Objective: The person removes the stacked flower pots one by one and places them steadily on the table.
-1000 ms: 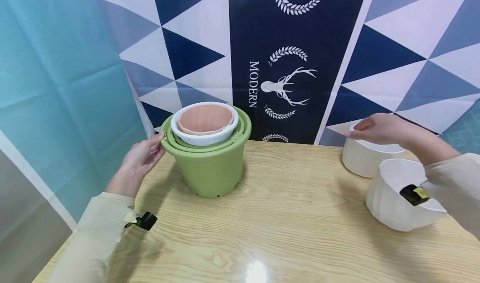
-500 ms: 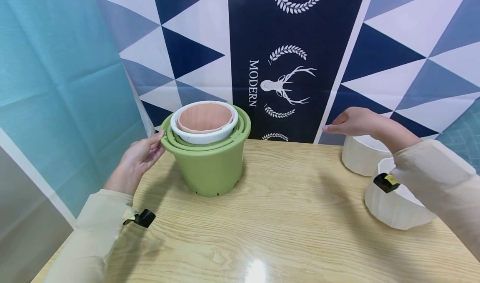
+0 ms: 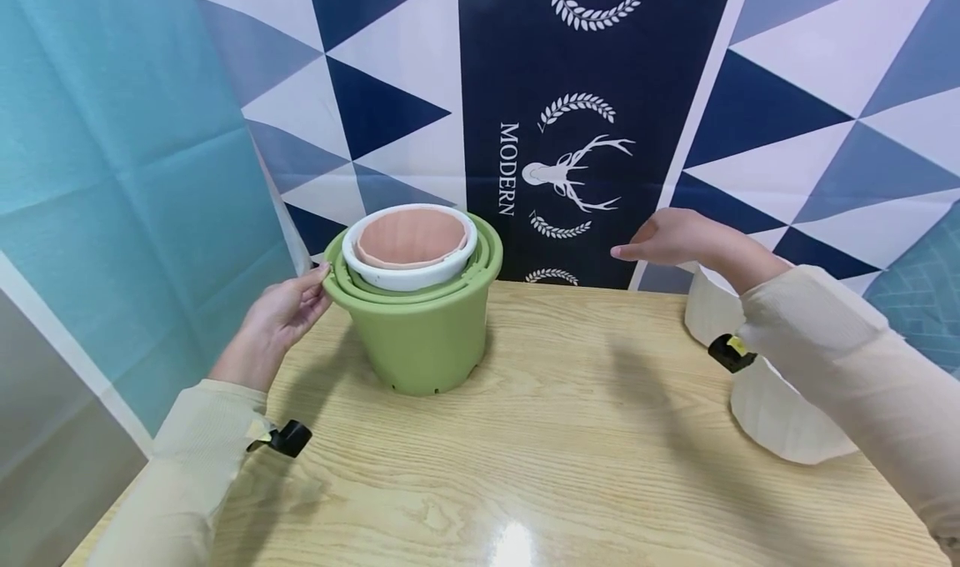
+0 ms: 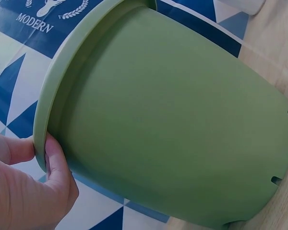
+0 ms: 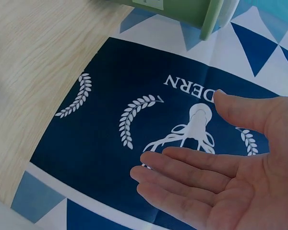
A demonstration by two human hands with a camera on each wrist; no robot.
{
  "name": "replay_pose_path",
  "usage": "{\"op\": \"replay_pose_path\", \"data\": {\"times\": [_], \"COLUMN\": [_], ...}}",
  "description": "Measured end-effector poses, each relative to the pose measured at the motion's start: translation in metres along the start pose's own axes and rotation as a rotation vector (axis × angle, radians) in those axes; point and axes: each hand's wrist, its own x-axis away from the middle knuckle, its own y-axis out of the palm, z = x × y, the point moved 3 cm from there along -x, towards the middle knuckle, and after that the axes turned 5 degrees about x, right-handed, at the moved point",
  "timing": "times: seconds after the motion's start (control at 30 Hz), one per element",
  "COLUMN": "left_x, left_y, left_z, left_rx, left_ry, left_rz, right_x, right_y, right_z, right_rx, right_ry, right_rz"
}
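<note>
Toward the left of the desk (image 3: 540, 467) stands the green pot (image 3: 420, 350), upright, with at least one more green rim showing inside its own, then the white pot (image 3: 405, 281) and, innermost, the pink pot (image 3: 412, 235). We count that nesting as the part already done, and from how evenly the rims sit we judge it well along. Over at the right, two off-white ones stand outside it: the far pot (image 3: 705, 308) and, nearer us, the near pot (image 3: 787, 421) — both partly hidden by our right sleeve (image 3: 817, 325). If anything is left, we would look to these two, though nothing visible settles whether they belong with the others.

Our left hand (image 3: 285, 313) reaches to the left side of the green pot and pinches its rim, thumb on one side of the lip and fingers (image 4: 57, 160) on the other; we take it as steadying, since the base sits on the desk. Our right hand (image 3: 667, 238) hangs in the air left of the far pot, before the dark cloth (image 3: 495, 67) — grasping nothing. Its thumb stands away from the loose, lightly bent fingers, the palm plain in the right wrist view.
</note>
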Motion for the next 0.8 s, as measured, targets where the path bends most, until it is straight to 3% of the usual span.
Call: {"op": "replay_pose_path", "data": {"times": [0.3,0.8], "left_x": [0.0,0.002], "left_y": [0.002,0.001], "left_z": [-0.003,-0.002], "left_rx": [-0.019,0.003], "left_ry": [-0.002,-0.002], "left_rz": [0.01,0.01], "right_x": [-0.003,-0.013], "right_y": [-0.006,-0.017], "right_z": [-0.017,-0.057], "right_rx": [-0.06,0.009], "right_ry": [-0.018,-0.022], "right_rz": [-0.019,0.016]}}
